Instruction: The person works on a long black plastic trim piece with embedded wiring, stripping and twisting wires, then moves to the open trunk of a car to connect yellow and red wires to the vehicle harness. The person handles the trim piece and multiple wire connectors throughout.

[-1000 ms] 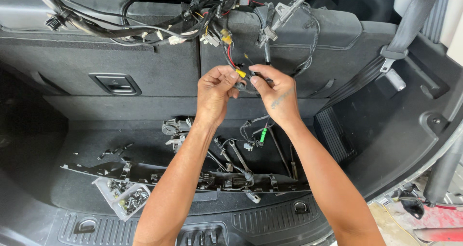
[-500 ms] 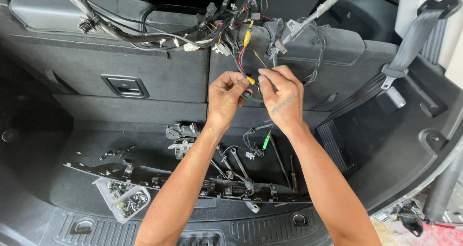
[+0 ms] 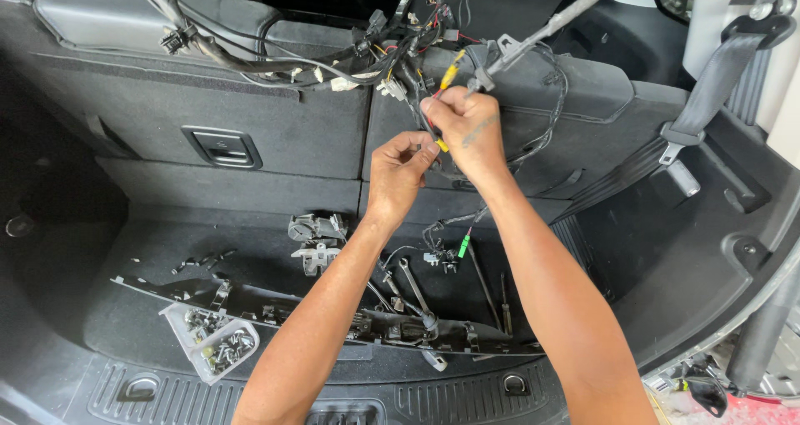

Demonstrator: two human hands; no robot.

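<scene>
Hands meet high in the view, over the folded seatback of a car's cargo area. The left hand is curled, thumb and fingertips pinched on a thin wire with a small yellow connector at the point where both hands touch. The right hand is closed in a loose fist just above and beside it, gripping the same strand of wires where it drops from the harness. That harness is a tangle of black, red and yellow leads with pale plugs, draped along the top edge of the seatback; a second yellow plug sits just above the right hand. Both forearms rise from the bottom edge of the view. Below them, on the dark carpeted floor, lie a wrench, two thin rods, a green connector on a loose lead, grey brackets and a long black trim strip with clips. Near the left edge of the strip stands a clear tub of screws and small metal parts. A grey seat belt runs down the right side to its buckle, well apart from the hands.
</scene>
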